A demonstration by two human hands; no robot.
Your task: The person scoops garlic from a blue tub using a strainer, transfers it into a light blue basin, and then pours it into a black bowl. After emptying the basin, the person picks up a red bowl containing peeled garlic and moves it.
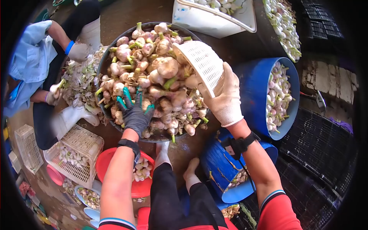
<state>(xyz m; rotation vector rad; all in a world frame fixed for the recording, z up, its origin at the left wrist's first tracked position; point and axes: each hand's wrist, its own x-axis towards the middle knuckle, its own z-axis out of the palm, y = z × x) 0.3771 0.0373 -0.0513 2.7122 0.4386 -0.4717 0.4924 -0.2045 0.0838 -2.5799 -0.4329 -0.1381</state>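
A wide dark tub (100, 69) is heaped with unpeeled garlic bulbs (167, 68), some with green stems. My left hand (136, 112), in a dark glove with green fingertips, lies on the bulbs at the lower left of the heap, its fingers spread. My right hand (224, 96), in a pale glove, grips the rim of a white slotted plastic basket (203, 61). The basket is tilted on its side over the right part of the heap, its slotted base facing up and right. Its inside is mostly hidden.
A co-worker's gloved hand (78, 52) is at the left, near a pile of husks (80, 76). Blue barrels (251, 96) of garlic stand at the right, a white bin (188, 17) at the top. A red basin (105, 165) and white crate (86, 142) are lower left; black crates (318, 145) right.
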